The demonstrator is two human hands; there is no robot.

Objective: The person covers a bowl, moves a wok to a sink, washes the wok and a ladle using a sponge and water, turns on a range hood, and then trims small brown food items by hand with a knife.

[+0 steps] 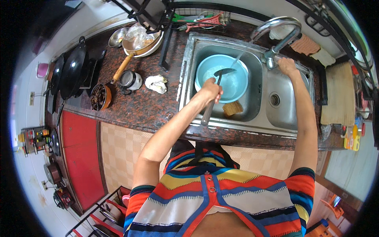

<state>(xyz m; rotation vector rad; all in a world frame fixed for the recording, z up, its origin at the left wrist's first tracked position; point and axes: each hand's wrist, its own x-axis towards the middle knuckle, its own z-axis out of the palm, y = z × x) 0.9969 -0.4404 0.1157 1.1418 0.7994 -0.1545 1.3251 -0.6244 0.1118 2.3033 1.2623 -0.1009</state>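
Note:
My left hand (210, 89) grips the handle of a spatula (208, 112), whose dark metal head tilts over a light blue plastic basin (242, 86). The basin sits in the larger bowl of a stainless steel double sink (255, 97). Water runs from the curved chrome faucet (278, 22) into the basin. At the faucet's base, my right hand (286, 65) is closed around its lever, which the fingers mostly hide. A brown scrubbing sponge (232, 108) lies in the sink just in front of the basin.
Left on the granite counter (139, 109) are a crumpled white cloth (156, 83), a lidded jar (131, 80), a small pot of dark food (100, 97) and a wooden-handled pan (127, 60). Black woks (74, 68) stand further left. A cutting board (337, 94) lies right of the sink. Black rack bars (166, 47) rise behind.

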